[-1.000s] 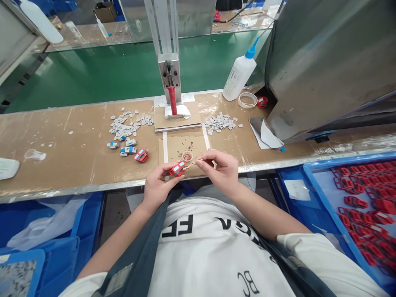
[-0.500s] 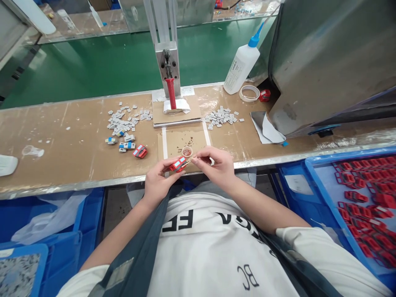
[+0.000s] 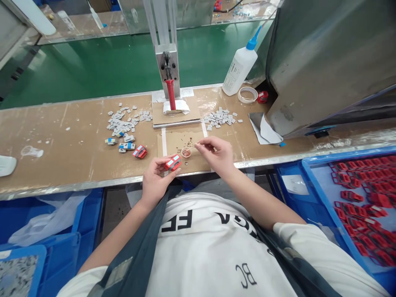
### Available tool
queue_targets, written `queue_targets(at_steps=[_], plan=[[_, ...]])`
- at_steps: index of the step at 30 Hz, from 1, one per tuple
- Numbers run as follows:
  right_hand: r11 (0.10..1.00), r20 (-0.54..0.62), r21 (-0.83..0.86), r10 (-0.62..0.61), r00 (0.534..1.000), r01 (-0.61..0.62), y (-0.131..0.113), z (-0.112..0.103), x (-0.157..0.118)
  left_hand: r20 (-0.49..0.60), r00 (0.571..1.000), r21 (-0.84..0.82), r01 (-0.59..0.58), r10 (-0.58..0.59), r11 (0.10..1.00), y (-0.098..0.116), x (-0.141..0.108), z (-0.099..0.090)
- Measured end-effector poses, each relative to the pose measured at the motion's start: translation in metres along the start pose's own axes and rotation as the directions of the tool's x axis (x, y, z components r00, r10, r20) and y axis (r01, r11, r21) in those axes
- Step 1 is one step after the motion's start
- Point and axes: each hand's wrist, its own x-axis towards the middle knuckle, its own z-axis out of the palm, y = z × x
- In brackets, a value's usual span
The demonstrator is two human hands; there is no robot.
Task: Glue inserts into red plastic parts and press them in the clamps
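A small cup [image 3: 186,157] sits between the left hand [image 3: 154,178], pinching a red car [image 3: 173,162], and the right hand [image 3: 220,156], pinching something thin [image 3: 196,144].

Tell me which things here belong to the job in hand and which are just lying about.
Probably in the job:
- Red toy car, in the left hand
- Thin stick, in the right hand
- Small round cup, between the hands

Seemingly just lying about:
- Tape roll
- Blue-nozzled white bottle, standing
- Folded sheet
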Motion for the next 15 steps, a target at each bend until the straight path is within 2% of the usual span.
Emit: queue_targets(at_steps=[3, 5, 8, 11, 15], plan=[[0.997, 0.166, -0.018, -0.069, 0.984, 0.073, 0.013, 0.004, 0.004, -0.002, 1.000, -0.042, 0.031, -0.031, 0.999, 0.003, 0.001, -0.002], [0.993, 0.223, -0.046, -0.096, 0.970, 0.109, 0.019, -0.001, 0.005, 0.008, 0.999, -0.055, 0.043, -0.043, 0.998, 0.005, 0.002, -0.004], [0.979, 0.171, -0.155, -0.101, 0.980, 0.128, 0.032, -0.022, 0.014, 0.052, 0.996, -0.103, 0.082, -0.077, 0.991, 0.006, 0.002, -0.007], [0.932, 0.054, -0.361, -0.010, 0.999, 0.029, 0.055, -0.052, 0.035, 0.113, 0.985, -0.125, 0.142, -0.128, 0.982, 0.009, 0.000, -0.009], [0.830, 0.128, -0.556, 0.123, 0.984, -0.032, 0.082, -0.071, 0.061, 0.112, 0.984, 0.030, 0.134, -0.136, 0.991, 0.013, -0.002, -0.010]])
